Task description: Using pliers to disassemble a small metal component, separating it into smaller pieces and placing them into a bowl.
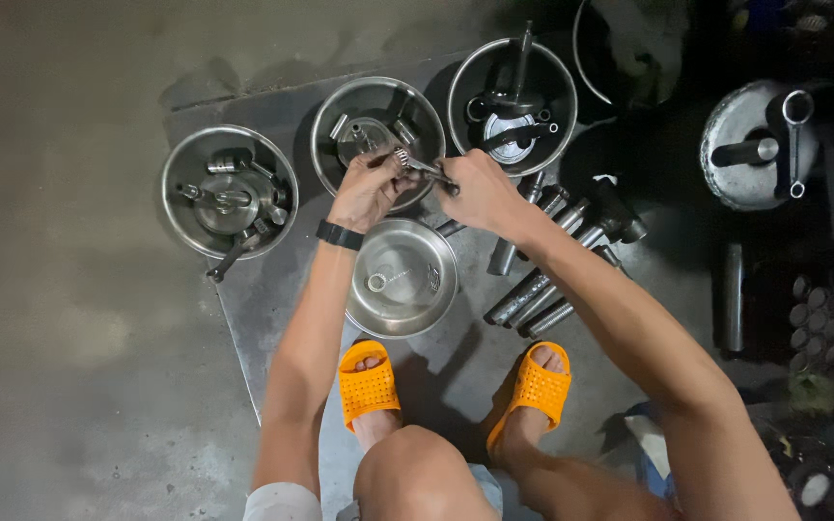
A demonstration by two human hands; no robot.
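Note:
My left hand point(367, 188) and my right hand point(475, 191) meet above the steel bowls, both gripping a small metal part with a spring point(417, 164) between them. The left wrist wears a black band. Right under the hands stands a steel bowl point(436, 309) that holds a ring and a small part. Behind the hands is a steel bowl with bolts and fittings point(335, 114).
A left steel bowl point(174, 207) holds several metal parts, a back right bowl point(557, 82) holds a shaft and rings. Several steel rods point(542, 285) lie to the right on the metal sheet point(253, 299). A round metal housing point(740, 174) sits far right. My feet wear orange sandals point(369, 386).

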